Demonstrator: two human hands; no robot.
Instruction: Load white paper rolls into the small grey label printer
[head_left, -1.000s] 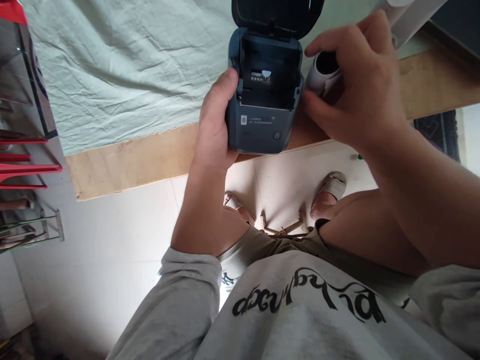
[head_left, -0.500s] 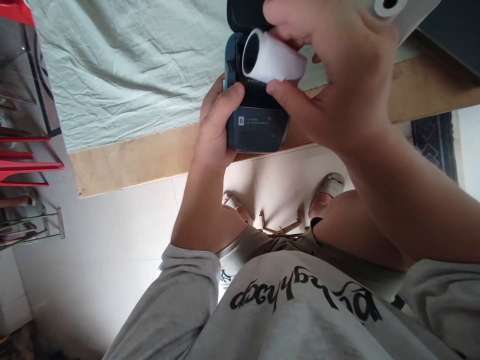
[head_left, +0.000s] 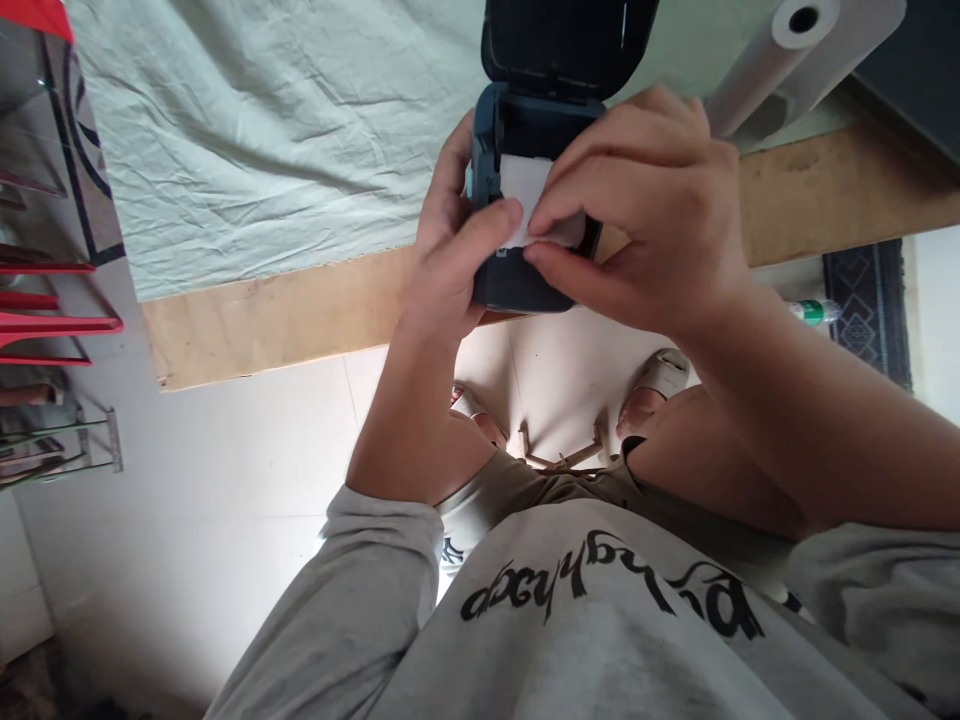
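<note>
Printer (head_left: pixel 517 283): long axis fore-and-aft, open lid (head_left: pixel 566 42) farthest.

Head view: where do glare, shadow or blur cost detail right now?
Head view: the floor washes out to white beside the left sleeve; head view: the printer's open lid is nearly black; head view: the right hand looks slightly soft, perhaps from motion.
</note>
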